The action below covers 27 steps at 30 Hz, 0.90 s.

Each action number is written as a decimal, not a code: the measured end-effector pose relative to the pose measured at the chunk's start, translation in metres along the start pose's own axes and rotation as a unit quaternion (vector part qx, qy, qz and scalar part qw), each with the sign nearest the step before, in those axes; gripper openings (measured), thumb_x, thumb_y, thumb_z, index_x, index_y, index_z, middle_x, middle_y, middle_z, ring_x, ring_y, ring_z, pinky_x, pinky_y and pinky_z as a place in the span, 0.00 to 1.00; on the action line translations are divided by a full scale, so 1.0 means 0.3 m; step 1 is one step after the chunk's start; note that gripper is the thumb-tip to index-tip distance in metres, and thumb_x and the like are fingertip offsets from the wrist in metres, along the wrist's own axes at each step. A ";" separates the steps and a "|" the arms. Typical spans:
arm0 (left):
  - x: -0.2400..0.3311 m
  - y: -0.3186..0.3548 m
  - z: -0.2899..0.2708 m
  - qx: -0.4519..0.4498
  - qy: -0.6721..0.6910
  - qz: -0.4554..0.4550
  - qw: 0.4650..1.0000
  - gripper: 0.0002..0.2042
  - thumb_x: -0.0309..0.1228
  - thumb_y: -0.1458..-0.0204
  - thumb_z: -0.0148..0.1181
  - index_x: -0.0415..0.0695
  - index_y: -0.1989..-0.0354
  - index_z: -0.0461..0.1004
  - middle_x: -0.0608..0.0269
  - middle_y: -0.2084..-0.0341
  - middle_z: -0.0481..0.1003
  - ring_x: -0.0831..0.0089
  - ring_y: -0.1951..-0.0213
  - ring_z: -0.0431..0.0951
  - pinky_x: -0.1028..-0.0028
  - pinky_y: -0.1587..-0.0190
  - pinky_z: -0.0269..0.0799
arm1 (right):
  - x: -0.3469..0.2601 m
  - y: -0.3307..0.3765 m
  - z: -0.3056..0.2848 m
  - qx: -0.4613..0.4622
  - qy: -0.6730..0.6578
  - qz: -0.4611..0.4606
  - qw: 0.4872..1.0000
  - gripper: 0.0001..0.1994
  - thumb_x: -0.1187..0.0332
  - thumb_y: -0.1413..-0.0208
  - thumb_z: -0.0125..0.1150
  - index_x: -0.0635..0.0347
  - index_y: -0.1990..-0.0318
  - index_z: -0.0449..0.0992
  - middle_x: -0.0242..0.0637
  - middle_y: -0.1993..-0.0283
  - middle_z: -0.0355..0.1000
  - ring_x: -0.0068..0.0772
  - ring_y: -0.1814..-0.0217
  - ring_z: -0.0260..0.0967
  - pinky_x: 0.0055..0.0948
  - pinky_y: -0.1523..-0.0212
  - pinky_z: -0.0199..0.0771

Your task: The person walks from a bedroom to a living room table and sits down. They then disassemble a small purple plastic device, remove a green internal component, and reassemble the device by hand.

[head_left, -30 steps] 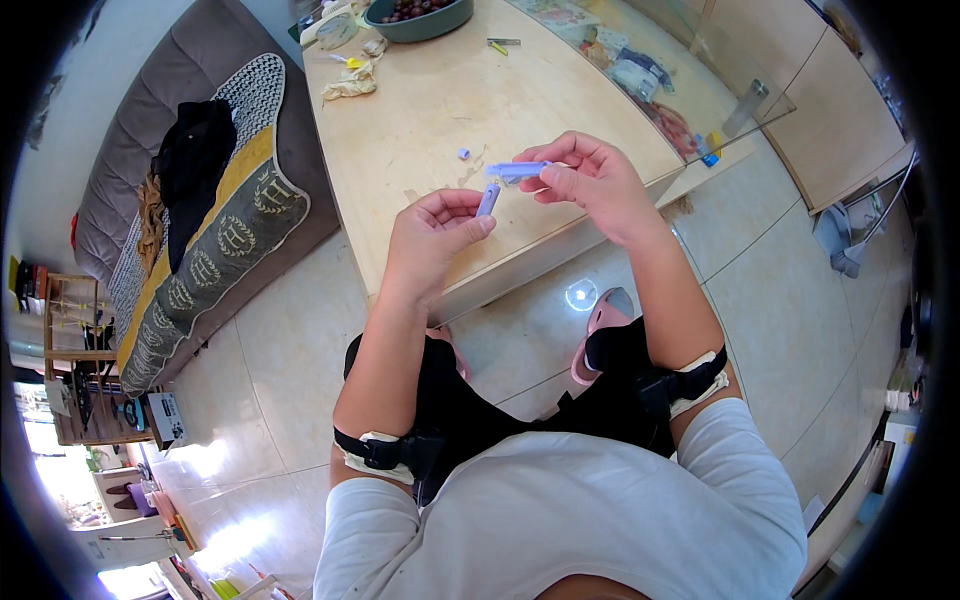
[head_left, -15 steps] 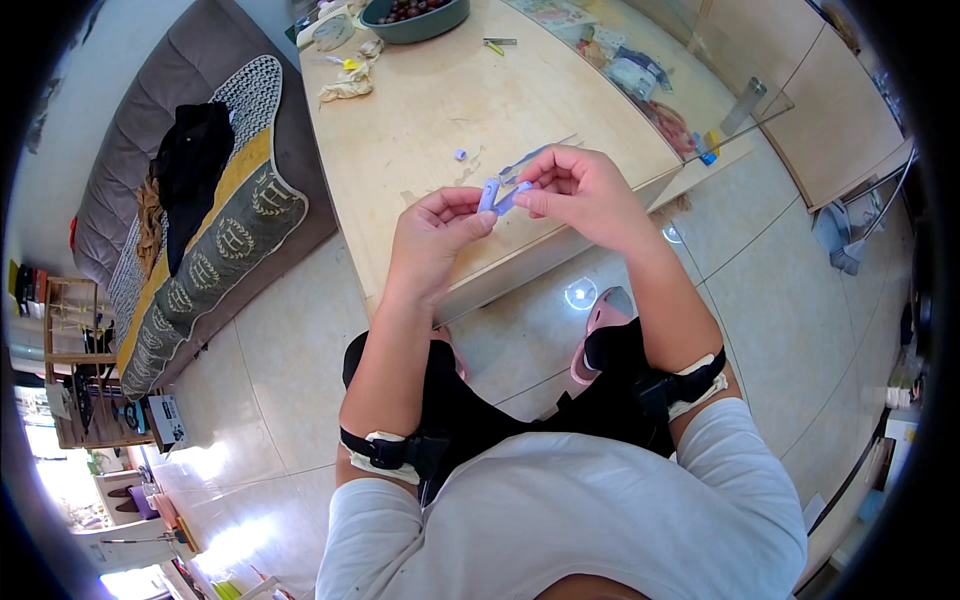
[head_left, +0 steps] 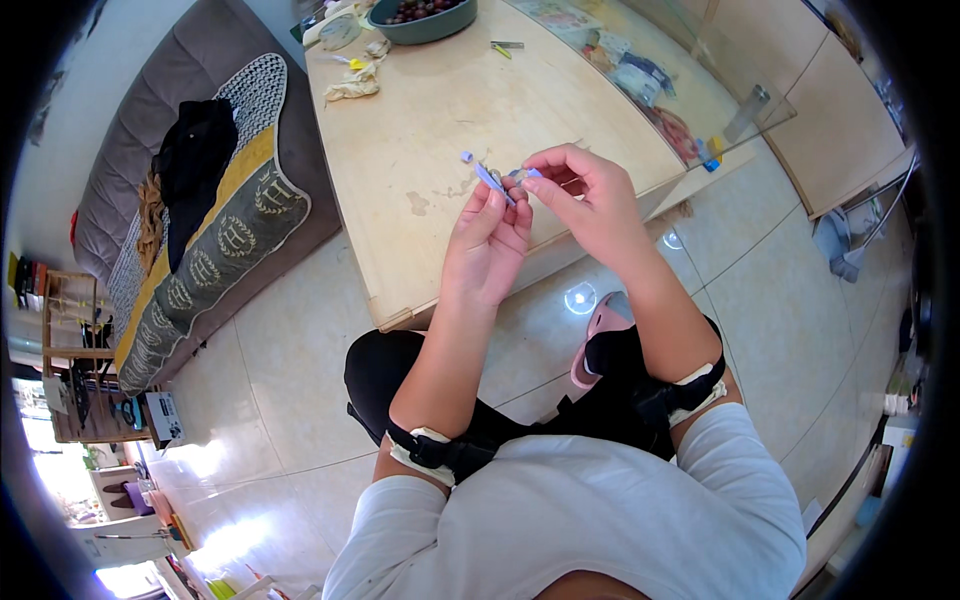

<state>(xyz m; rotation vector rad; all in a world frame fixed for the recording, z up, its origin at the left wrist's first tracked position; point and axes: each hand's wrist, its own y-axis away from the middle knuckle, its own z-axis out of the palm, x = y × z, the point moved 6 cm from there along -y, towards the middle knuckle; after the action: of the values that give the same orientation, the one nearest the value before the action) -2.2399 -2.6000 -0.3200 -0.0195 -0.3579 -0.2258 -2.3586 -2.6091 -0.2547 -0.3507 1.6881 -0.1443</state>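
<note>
Above the near part of the pale wooden table, my left hand pinches a slim lavender plastic piece between thumb and fingers, palm turned partly up. My right hand is close beside it on the right, its thumb and forefinger closed on a smaller lavender piece. Something dark or metallic shows between the two hands, too small to name. On the tabletop just beyond my left fingertips lies a tiny lavender cap-like part.
A green-grey bowl of dark round fruit sits at the table's far end. Crumpled cream material lies at the far left, nail clippers at the far right. A glass panel borders the right; a grey sofa stands left.
My left hand has moved right and turned its palm upward, tilting the lavender piece. The right hand has shifted slightly right, and the flat bluish thing behind it is no longer plainly visible.
</note>
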 end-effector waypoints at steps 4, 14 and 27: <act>-0.020 -0.014 0.006 0.004 0.038 0.014 0.999 0.08 0.25 0.47 0.51 0.41 0.59 0.66 0.63 0.62 0.71 0.74 0.59 0.72 0.76 0.52 0.70 | -0.023 0.003 -0.019 0.038 0.045 -0.046 0.997 0.09 0.74 0.53 0.61 0.63 0.63 0.74 0.33 0.69 0.73 0.20 0.68 0.69 0.18 0.68 0.68; -0.031 -0.011 0.009 0.019 -0.023 0.003 1.000 0.07 0.26 0.46 0.50 0.45 0.59 0.67 0.65 0.58 0.71 0.72 0.55 0.72 0.70 0.47 0.67 | -0.046 -0.001 -0.045 0.116 0.042 -0.073 0.990 0.07 0.72 0.58 0.64 0.60 0.70 0.74 0.31 0.73 0.74 0.20 0.72 0.69 0.19 0.74 0.67; -0.040 0.004 0.019 0.042 -0.154 -0.030 0.987 0.11 0.23 0.46 0.49 0.40 0.55 0.64 0.59 0.57 0.69 0.71 0.55 0.70 0.71 0.50 0.67 | -0.076 0.000 0.038 0.105 0.174 -0.161 0.966 0.06 0.71 0.64 0.65 0.57 0.74 0.77 0.33 0.75 0.73 0.32 0.71 0.68 0.27 0.71 0.69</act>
<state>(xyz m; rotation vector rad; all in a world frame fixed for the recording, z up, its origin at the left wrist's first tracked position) -2.2526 -2.5959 -0.3188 0.0392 -0.6765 -0.2679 -2.3448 -2.6006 -0.2349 -0.4580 1.9278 -0.6533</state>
